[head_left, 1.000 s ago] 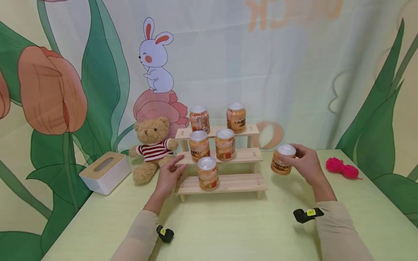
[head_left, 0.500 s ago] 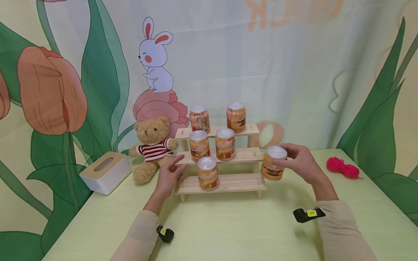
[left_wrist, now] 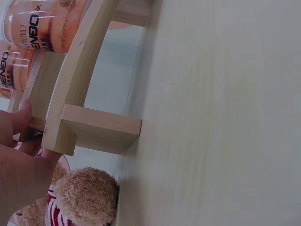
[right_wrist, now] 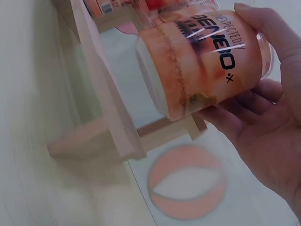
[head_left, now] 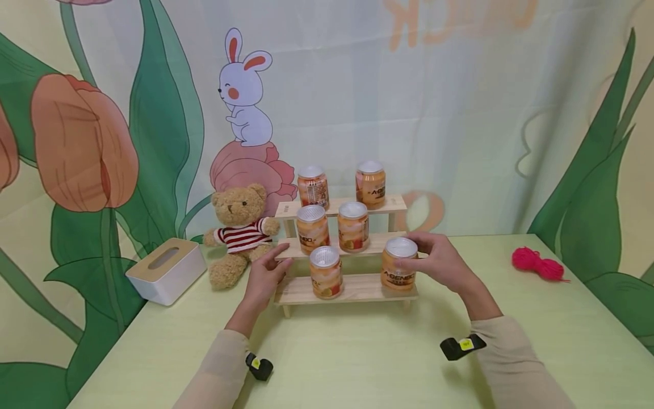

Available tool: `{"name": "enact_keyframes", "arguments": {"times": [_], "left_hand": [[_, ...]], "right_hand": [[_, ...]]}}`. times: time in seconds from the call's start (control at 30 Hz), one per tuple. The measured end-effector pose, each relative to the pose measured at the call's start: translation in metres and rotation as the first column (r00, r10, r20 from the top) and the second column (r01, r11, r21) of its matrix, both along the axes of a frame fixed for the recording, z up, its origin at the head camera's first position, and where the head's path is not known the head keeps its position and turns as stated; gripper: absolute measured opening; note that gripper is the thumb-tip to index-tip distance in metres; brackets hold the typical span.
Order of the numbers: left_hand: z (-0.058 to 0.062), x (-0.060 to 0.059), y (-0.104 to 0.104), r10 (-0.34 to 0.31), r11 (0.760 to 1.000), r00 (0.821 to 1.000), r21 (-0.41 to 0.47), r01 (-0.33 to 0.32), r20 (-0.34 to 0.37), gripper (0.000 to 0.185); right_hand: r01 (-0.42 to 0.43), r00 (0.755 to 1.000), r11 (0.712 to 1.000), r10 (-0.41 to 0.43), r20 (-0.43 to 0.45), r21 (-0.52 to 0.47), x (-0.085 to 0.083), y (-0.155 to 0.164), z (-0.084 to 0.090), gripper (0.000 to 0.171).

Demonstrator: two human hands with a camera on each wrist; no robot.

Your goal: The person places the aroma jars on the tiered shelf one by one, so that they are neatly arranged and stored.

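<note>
A three-step wooden rack (head_left: 357, 289) stands on the green table. My right hand (head_left: 434, 262) grips an orange jar (head_left: 399, 264) with a silver lid, held at the right end of the lowest step; in the right wrist view the orange jar (right_wrist: 207, 61) hovers just above the step (right_wrist: 106, 108), fingers (right_wrist: 244, 113) curled round it. My left hand (head_left: 263, 278) rests with straight fingers against the rack's left end, touching the side post (left_wrist: 70, 122). Another jar (head_left: 325, 272) stands on the lowest step; two more fill each higher step.
A teddy bear (head_left: 237, 233) in a striped shirt sits left of the rack, with a white tissue box (head_left: 166, 270) further left. A pink yarn ball (head_left: 533, 262) lies at the far right. A printed curtain hangs behind the table.
My right hand has carried the jar leftward from the open table to the right end of the lowest step. The left hand has stayed at the rack's left end.
</note>
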State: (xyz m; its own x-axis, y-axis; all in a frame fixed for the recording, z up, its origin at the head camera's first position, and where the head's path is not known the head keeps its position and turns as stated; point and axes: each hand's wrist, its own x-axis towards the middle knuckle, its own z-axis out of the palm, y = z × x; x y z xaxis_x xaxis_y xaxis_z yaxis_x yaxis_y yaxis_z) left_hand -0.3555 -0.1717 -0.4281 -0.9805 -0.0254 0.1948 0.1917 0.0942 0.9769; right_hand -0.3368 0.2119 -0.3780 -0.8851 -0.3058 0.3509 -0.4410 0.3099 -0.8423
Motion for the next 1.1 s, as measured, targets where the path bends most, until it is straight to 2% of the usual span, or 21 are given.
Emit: {"name": "enact_keyframes", "arguments": {"times": [0.2, 0.43, 0.83, 1.1], "left_hand": [[-0.007, -0.005, -0.001, 0.026, 1.0, 1.0, -0.009, -0.027, -0.013, 0.044], [-0.008, -0.005, 0.0, 0.048, 0.999, 0.998, -0.016, -0.049, -0.031, 0.042], [-0.006, -0.003, 0.003, 0.023, 1.0, 0.999, -0.004, -0.023, -0.034, 0.042], [-0.005, -0.005, 0.002, 0.025, 1.0, 0.999, -0.014, -0.026, -0.023, 0.043]], "right_hand": [[0.019, 1.0, 1.0, -0.019, 0.001, -0.025, 0.003, -0.02, 0.0, 0.047], [0.067, 0.998, 0.997, -0.067, -0.018, -0.025, 0.004, -0.036, -0.004, 0.047], [0.143, 0.988, 0.99, -0.143, -0.05, 0.001, 0.007, -0.05, -0.015, 0.048], [0.158, 0.986, 0.987, -0.157, -0.06, 0.012, 0.006, -0.051, -0.018, 0.05]]}}
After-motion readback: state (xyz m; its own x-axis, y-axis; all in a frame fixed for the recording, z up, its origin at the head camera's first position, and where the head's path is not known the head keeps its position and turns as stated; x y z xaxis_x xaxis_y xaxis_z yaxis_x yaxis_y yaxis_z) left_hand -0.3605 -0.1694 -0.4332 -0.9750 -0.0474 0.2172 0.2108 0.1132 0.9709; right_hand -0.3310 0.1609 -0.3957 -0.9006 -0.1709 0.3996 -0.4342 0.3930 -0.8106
